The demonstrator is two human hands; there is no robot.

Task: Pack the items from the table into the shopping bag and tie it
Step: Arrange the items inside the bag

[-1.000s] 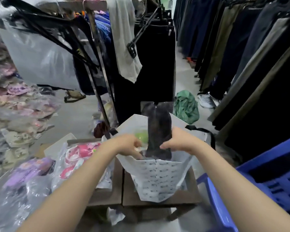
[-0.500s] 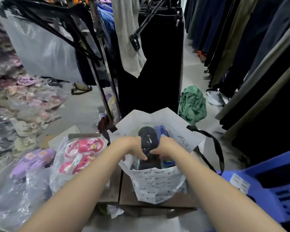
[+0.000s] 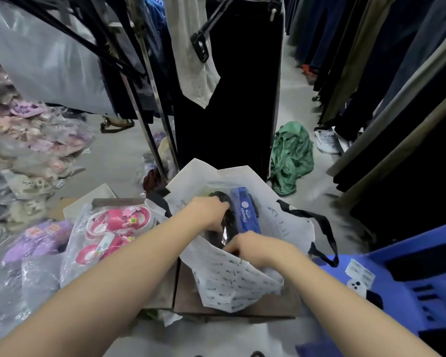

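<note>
Inside the white shopping bag (image 3: 232, 282) on the table (image 3: 255, 306), the left hand (image 3: 208, 211) curled over a dark wrapped item (image 3: 223, 225) beside the blue box (image 3: 245, 211); the right hand (image 3: 250, 247) gripped its near end

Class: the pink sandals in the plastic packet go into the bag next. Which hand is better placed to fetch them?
Left hand: the pink sandals lie on its side of the shopping bag; the right hand would need to cross over.
</note>
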